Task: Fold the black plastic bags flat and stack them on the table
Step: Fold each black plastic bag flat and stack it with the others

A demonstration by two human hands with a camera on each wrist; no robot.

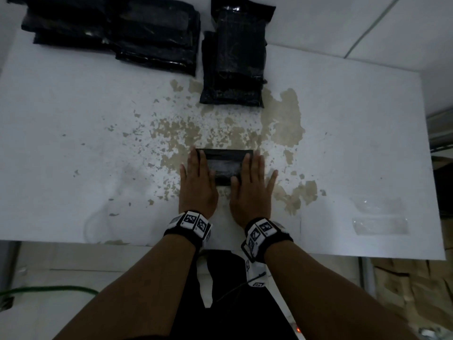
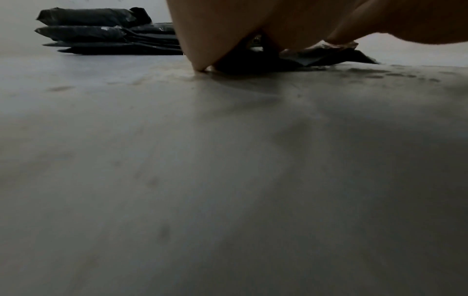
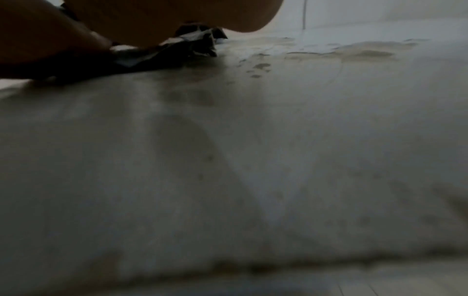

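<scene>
As both palms bear down near the middle of the table's (image 1: 73,99) near edge, a folded black bag (image 1: 226,165) lies pinned between them, its near end hidden under the hands. The left hand (image 1: 197,185) covers the bag's left end, fingers straight and close together with the thumb out to the side; the right hand (image 1: 250,190) covers the right end the same way, fingers straight and flat, thumb spread on the bare tabletop. Neither hand grips anything.

The right wrist view shows the bag's right end (image 3: 192,47) crinkled and lifting off the surface, so the fold has not fully settled. Doing this step well probably means sweeping the palms outward from the centre to drive out trapped air, then running a firm edge of the hand along the crease before letting go; slick film tends to spring open.

2 piles sit along the far edge: a stack (image 1: 232,67) of folded bags near the middle, and a looser heap (image 1: 117,33) toward the far left corner. The stack looks like the destination.
</scene>
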